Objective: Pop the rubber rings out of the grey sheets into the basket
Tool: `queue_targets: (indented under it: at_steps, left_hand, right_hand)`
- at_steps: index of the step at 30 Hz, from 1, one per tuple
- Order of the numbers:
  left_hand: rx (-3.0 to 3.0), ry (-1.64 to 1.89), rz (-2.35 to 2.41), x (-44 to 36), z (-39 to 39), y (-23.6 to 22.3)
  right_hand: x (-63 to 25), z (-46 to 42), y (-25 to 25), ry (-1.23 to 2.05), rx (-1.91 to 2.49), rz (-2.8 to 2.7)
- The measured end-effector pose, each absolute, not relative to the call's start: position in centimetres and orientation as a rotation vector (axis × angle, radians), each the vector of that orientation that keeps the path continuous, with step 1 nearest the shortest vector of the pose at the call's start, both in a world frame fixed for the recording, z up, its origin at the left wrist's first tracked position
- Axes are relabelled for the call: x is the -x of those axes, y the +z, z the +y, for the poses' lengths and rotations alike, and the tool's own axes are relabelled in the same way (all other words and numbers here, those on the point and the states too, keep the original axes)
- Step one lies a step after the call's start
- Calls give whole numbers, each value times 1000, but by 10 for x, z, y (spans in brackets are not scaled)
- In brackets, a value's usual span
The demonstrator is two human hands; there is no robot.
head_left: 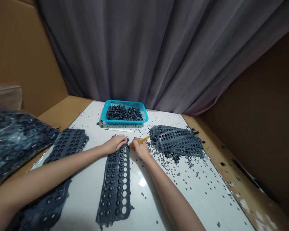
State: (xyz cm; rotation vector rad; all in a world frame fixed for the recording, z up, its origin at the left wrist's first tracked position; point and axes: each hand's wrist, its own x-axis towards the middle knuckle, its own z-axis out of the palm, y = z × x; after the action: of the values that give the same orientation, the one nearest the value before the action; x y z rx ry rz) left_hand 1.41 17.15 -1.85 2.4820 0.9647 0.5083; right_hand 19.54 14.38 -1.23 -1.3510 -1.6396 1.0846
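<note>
A dark grey moulded rubber sheet [115, 186] lies lengthwise in front of me, with rows of round ring-shaped pieces in it. Along its right side runs a column of open holes showing the white surface below. My left hand [115, 144] is closed at the sheet's far end, fingers curled over its edge. Between the fingers of my right hand [139, 149] is a slim yellow pen-shaped tool [144, 140], its near end at the sheet's upper right edge. That end is too small to make out clearly.
A blue basket [124, 122] full of small black rings stands at the back. Punched sheets [180, 139] are piled on the right amid scattered discs. More sheets [68, 144] lie left, beside a clear bag [16, 141] of rings. A thin white stick [119, 130] lies before the basket.
</note>
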Motion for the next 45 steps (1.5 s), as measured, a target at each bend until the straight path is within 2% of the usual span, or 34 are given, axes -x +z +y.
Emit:
queue_targets:
  at_steps: [7,12,22,34,40,45]
  left_hand:
    - [-2157,734,1155,-2,192,3]
    - [-2230,567,1038,2,195,6]
    - [-2620,194,876,-21,196,15]
    - [-2552,304,909,-20,197,7]
    - [-2631,226,927,-22,197,3]
    - [-2780,70,1007,-31,193,1]
  right_hand:
    - [-195,147,-16,1200,1304,-1553]
    - [-196,153,-23,1250,1273,-1389]
    - [-188,161,-12,1138,1314,-1495]
    - [-192,159,-25,1228,1298,-1350]
    - [-187,161,-17,1010,1363,-1571]
    - [-184,168,-13,959,1425,-1589]
